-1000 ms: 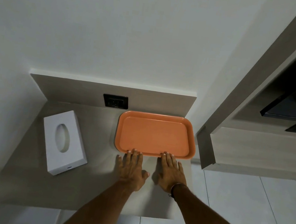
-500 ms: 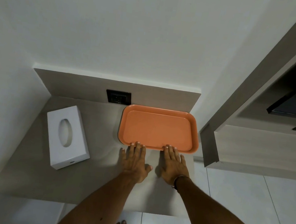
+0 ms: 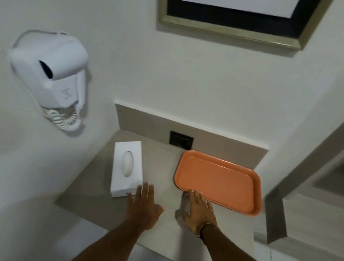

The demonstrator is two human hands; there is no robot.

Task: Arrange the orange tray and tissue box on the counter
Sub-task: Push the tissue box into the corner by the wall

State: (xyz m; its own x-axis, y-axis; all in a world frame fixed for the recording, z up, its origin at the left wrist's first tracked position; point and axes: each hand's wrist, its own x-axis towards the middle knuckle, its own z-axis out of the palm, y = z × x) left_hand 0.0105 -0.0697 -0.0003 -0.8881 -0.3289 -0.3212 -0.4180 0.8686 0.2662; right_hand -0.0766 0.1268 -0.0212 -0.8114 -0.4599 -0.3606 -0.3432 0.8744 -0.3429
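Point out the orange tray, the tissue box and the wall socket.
orange tray (image 3: 218,181), head view, on its flat inner floor.
tissue box (image 3: 127,164), head view, on the oval opening in its top.
wall socket (image 3: 181,140), head view, on the middle of its black plate.

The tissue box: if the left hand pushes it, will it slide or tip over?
The tissue box lies flat and low on the counter, so it probably slides rather than tips. It looks like thin card, likely light, and may turn if the left hand pushes one corner.
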